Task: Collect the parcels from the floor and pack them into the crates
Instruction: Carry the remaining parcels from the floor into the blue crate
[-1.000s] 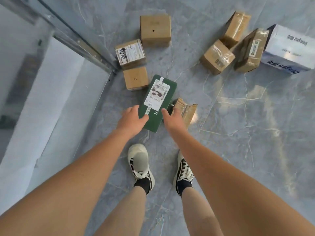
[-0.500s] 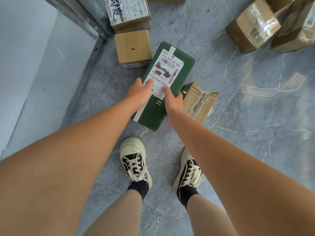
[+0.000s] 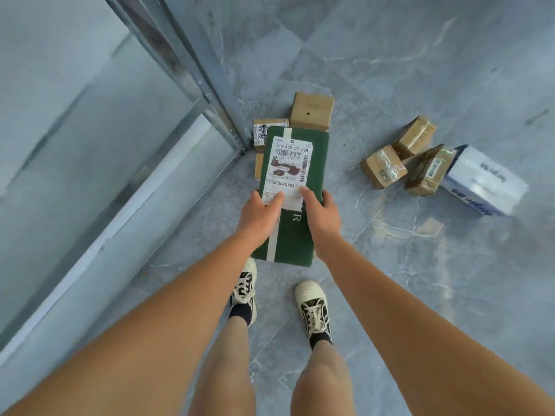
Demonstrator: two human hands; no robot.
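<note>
A flat green parcel (image 3: 315,163) with a white shipping label hangs above the floor in front of me. My left hand (image 3: 259,213) grips its left edge, thumb on the label. My right hand (image 3: 322,216) grips its right edge, thumb on top. Behind it lie a plain brown box (image 3: 312,111) and a labelled brown box (image 3: 262,132), partly hidden by the green parcel. To the right sit three taped brown parcels (image 3: 384,168) (image 3: 416,136) (image 3: 431,171) and a white-and-blue box (image 3: 483,181). No crate is in view.
A metal frame post (image 3: 210,94) with pale panels (image 3: 75,145) runs along the left and meets the floor near the boxes. My two feet (image 3: 246,291) (image 3: 315,307) stand on grey marble floor (image 3: 420,280).
Both hands have lifted the green parcel off the floor and I have straightened up. The crumpled brown parcel beside it is hidden from view now.
</note>
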